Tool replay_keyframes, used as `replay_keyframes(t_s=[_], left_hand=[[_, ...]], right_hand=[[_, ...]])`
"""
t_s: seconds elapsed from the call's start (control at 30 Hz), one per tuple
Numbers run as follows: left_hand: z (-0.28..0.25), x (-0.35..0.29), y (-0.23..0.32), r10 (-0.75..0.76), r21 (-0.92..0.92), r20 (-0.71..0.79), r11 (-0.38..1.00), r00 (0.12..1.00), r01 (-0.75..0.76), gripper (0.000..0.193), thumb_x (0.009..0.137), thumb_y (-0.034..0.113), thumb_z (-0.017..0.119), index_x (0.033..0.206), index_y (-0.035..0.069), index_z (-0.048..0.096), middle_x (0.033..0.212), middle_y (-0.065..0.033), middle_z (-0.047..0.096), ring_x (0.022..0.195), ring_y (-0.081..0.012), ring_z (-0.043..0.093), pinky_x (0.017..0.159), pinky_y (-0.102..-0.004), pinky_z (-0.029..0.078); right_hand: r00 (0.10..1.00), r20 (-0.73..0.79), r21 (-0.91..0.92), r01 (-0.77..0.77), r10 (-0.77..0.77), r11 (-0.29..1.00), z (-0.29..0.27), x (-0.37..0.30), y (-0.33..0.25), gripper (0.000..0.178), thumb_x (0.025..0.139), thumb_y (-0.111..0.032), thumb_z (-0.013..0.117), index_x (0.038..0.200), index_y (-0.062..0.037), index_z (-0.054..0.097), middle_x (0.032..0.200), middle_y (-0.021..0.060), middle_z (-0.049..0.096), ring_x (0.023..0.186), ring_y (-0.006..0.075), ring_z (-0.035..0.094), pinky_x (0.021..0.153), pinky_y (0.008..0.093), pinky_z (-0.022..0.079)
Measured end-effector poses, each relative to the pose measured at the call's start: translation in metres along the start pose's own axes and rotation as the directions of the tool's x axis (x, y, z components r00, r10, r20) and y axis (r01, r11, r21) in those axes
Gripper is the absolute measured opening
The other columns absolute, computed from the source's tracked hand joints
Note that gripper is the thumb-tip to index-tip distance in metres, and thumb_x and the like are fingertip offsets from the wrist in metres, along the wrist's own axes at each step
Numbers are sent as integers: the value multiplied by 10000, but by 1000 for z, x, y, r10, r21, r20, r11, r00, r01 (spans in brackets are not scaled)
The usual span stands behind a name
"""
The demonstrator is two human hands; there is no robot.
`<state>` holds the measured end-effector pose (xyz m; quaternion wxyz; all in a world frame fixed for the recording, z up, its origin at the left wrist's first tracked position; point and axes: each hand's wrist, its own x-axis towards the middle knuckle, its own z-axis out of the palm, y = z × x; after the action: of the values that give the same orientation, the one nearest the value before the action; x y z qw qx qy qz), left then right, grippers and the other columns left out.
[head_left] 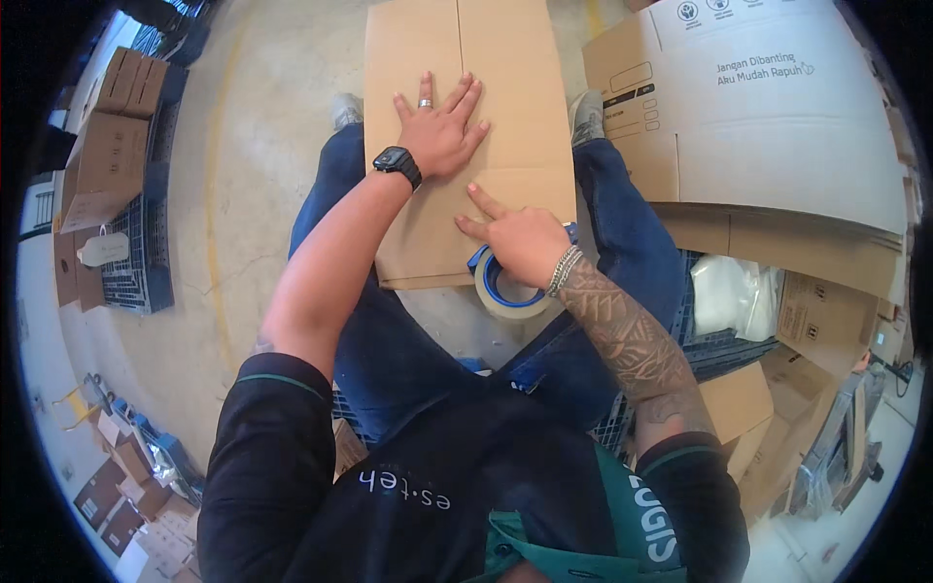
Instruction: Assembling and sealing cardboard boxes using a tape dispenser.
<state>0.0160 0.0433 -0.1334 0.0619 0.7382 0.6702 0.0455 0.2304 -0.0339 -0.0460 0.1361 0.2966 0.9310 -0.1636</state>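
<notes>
Between my knees stands a brown cardboard box (525, 126), its flat side facing up with a seam running along the far part. My left hand (442, 136) lies flat on it, fingers spread, a ring on one finger and a black watch at the wrist. Nearer to me, my right hand (525, 243) grips a blue tape dispenser (478, 260) with a large roll of tape on it. The thumb and a finger of that hand stretch out over the cardboard. The palm hides part of the dispenser.
At the right, flattened cartons (768, 126), white and brown, reach close to my knee. Below them a clear plastic bag (734, 296) lies on a dark pallet. Brown boxes (107, 165) sit on blue-black pallets (141, 257) at the left, beyond the concrete floor (253, 126).
</notes>
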Motion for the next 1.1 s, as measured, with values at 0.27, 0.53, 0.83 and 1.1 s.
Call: replay_keyframes(t_s=[0.27,0.53,0.83,1.1], left_hand=[[-21,7,-20,112,-41,95,993,989,-108,685,1073,554,516,1678,248,417,1764,-20,378,1580,-501,336,1218,-720,283],[-53,137,-80,-82,-125,-89,990,993,71,681,1037,585,581,1599,205,519,1665,-97,509,1497,-336,509,1198,-545,413],[-36,204,-97,-162,-74,95,983,982,169,817,1004,791,411,1606,253,534,1645,-36,548,1523,-302,486,1212,-720,268],[-40,203,-92,-185,-121,33,975,982,188,681,1031,718,449,1494,262,654,1556,-36,631,1448,-317,558,1187,-687,306]], right_hand=[[1000,-24,-15,1,-1,1000,14,1,1,642,911,-161,689,1531,-309,617,1748,140,383,884,312,806,745,453,649],[995,-96,96,-5,14,995,19,-5,-6,600,953,-140,616,1542,-252,607,1758,157,351,901,332,803,730,464,649],[962,-226,412,-51,157,910,10,-41,1,690,865,-133,776,1533,-201,616,1681,182,478,1052,328,782,818,452,639],[685,-554,766,198,473,611,125,-128,-41,368,920,-184,784,1267,-78,725,1174,133,722,900,302,718,740,416,565]])
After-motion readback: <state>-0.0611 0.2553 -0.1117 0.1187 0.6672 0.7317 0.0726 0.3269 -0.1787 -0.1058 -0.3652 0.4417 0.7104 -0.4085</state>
